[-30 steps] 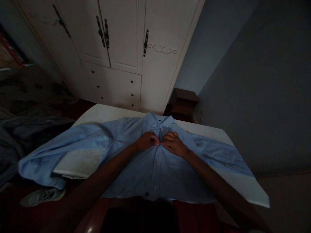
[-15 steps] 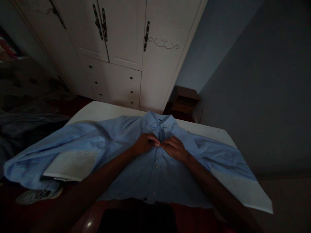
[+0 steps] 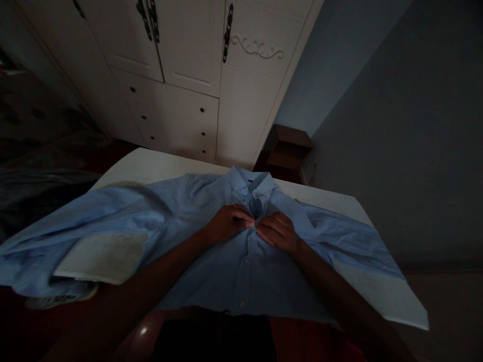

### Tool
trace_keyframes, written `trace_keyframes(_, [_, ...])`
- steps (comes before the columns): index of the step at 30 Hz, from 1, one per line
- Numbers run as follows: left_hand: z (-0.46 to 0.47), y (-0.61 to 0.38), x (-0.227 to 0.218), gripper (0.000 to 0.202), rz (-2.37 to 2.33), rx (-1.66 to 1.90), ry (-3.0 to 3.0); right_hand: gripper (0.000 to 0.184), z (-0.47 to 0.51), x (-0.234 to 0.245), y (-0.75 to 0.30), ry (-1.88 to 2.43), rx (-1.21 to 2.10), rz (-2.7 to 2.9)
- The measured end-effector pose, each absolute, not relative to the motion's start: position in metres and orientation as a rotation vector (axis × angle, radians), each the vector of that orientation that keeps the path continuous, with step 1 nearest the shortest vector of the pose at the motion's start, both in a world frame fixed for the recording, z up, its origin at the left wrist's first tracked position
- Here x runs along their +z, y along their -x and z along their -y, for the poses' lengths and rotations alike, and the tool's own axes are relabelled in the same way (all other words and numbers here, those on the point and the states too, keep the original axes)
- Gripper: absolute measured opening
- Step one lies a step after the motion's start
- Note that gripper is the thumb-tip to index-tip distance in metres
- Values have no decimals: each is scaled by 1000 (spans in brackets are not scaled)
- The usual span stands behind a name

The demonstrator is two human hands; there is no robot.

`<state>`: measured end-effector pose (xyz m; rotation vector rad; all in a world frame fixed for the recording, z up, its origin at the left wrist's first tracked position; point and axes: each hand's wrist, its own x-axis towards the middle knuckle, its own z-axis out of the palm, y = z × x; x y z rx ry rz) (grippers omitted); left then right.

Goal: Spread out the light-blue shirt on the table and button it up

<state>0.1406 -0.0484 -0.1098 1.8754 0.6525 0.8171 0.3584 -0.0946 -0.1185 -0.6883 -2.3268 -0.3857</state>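
A light blue button-down shirt (image 3: 211,266) lies front up across a white table (image 3: 169,163), its sleeves spread to both sides. Its collar (image 3: 238,180) points away from me and the neck opening gapes. At the front placket, my left hand (image 3: 228,222) pinches the fabric between thumb and fingers. My right hand (image 3: 278,230) meets it there, fingertips closed on the other edge of the placket. Whatever button sits between the fingertips is hidden. Below the hands, a button (image 3: 247,260) shows on the placket, with another (image 3: 242,303) near the hem.
Behind the table stands a white wardrobe (image 3: 241,115) with dark handles and drawers. A small brown open cabinet (image 3: 289,146) sits by the wall. Dark cloth (image 3: 45,196) lies at the left, and a shoe (image 3: 60,300) is on the red floor below the left sleeve.
Both hands stay pinched at the placket and have shifted slightly right in view. The cloth around the fingertips is pulled a little to the right. The camera view has tilted slightly.
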Motion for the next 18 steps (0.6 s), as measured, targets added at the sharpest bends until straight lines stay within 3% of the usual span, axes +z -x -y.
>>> trace_keyframes(18, [51,-140,-105,16,-585,781,-1910,5,94,-114,-355,652,-436,2329])
